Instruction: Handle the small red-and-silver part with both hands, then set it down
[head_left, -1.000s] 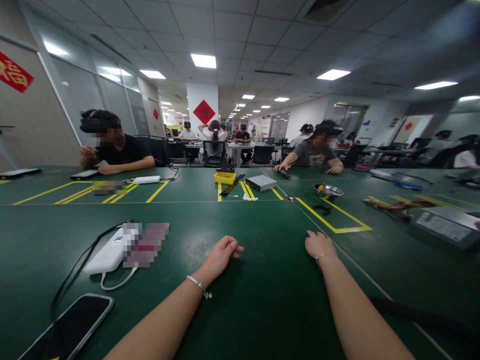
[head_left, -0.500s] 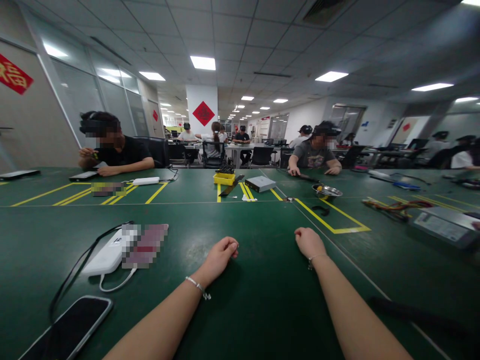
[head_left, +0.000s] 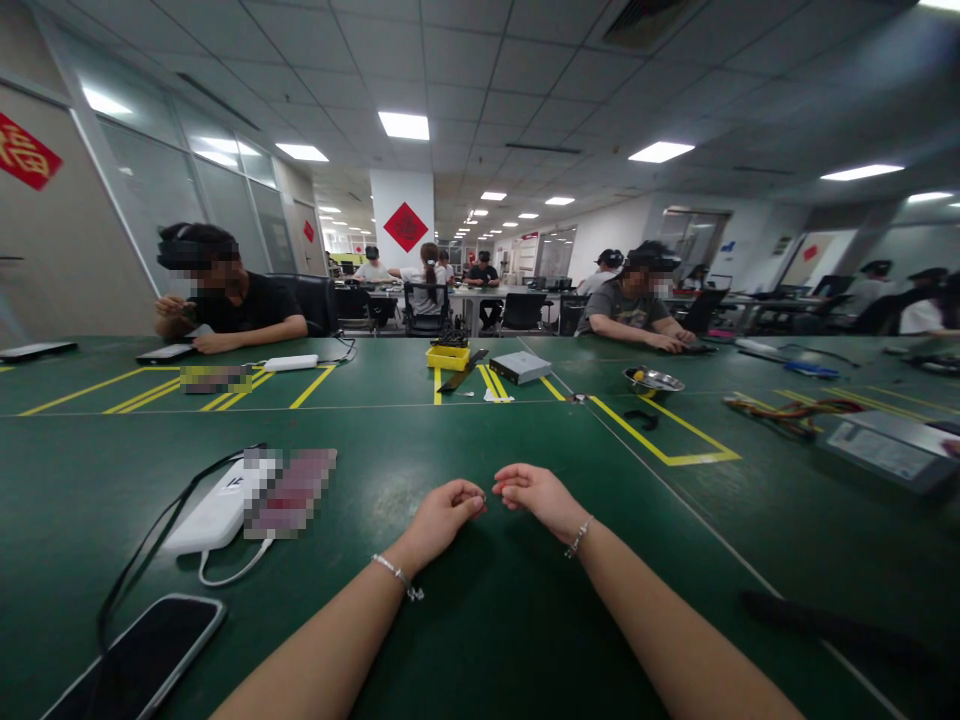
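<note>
Over the green tabletop (head_left: pixel 450 640), my left hand (head_left: pixel 444 522) is closed in a pinch, thumb against curled fingers. A tiny dark spot shows at its fingertips, too small to name. My right hand (head_left: pixel 541 500) faces it a short gap to the right, fingers bent together with the thumb. A hint of red shows between those fingertips, and I cannot make out what it is. The two hands are close but do not touch. Each wrist wears a silver bracelet.
A white power bank (head_left: pixel 217 510) with cables and a phone (head_left: pixel 142 655) lie to the left. Farther off are a yellow tray (head_left: pixel 448 358), a grey metal box (head_left: pixel 520 367), a metal bowl (head_left: pixel 654 380) and a power supply (head_left: pixel 889 445). Two people sit across the table.
My right hand has swung left from the right side to beside my left hand, which has barely moved. The person across at right has drawn their hands together toward the right.
</note>
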